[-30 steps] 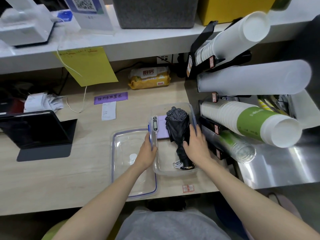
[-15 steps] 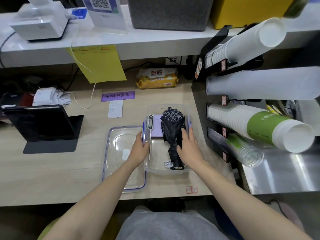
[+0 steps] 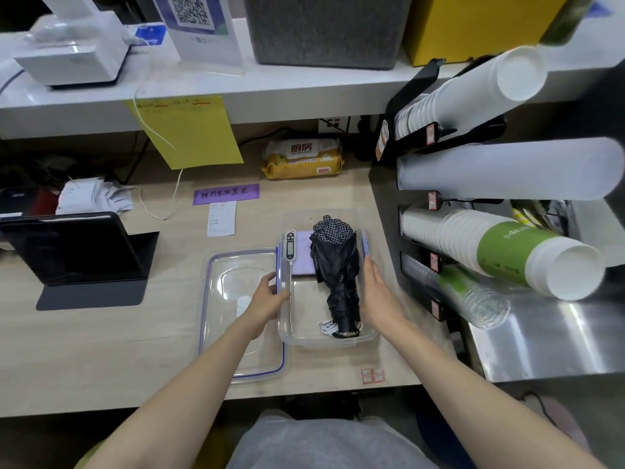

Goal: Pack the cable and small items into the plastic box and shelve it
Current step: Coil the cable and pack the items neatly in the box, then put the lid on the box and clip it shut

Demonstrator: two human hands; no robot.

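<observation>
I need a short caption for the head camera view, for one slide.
Both hands, left hand and right hand, flank a clear plastic box holding a folded umbrella, thermometer and white cable; lid lies beside.

Drink shop service counter: racked paper cups (image 3: 473, 96), receipt printer (image 3: 72, 59), QR code sign (image 3: 194, 25), tablet (image 3: 72, 248).
</observation>
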